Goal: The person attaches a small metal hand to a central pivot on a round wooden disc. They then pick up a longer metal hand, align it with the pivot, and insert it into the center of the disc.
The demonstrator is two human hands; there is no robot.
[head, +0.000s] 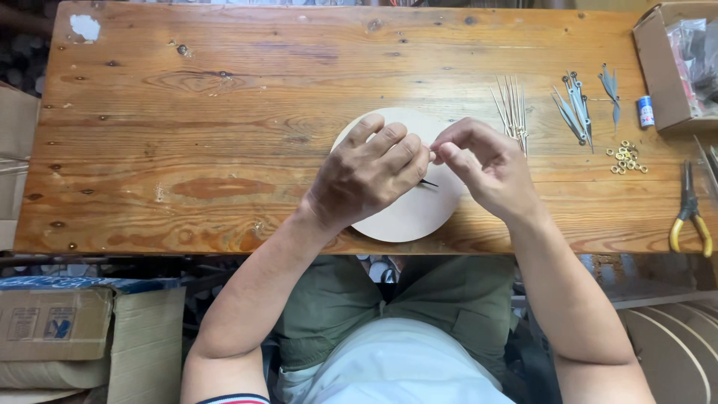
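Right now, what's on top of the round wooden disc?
Both hands rest over the disc: left hand and right hand, fingertips pinched together. A thin dark pointed piece pokes out beneath them. The disc centre is covered.

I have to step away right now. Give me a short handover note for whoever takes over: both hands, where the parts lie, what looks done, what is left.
Left hand: resting on the round wooden disc, fingers curled near its middle; a thin dark pointed piece shows under them.
Right hand: fingertips pinched beside the left fingers over the disc; what it pinches is hidden.
Parts on the wooden table: thin metal needles beside the disc, larger metal pointers, small brass rings, yellow-handled pliers, cardboard box at the right corner.
Done: disc laid flat, one dark piece at its middle.
Left: the loose needles, pointers and rings lie unused.
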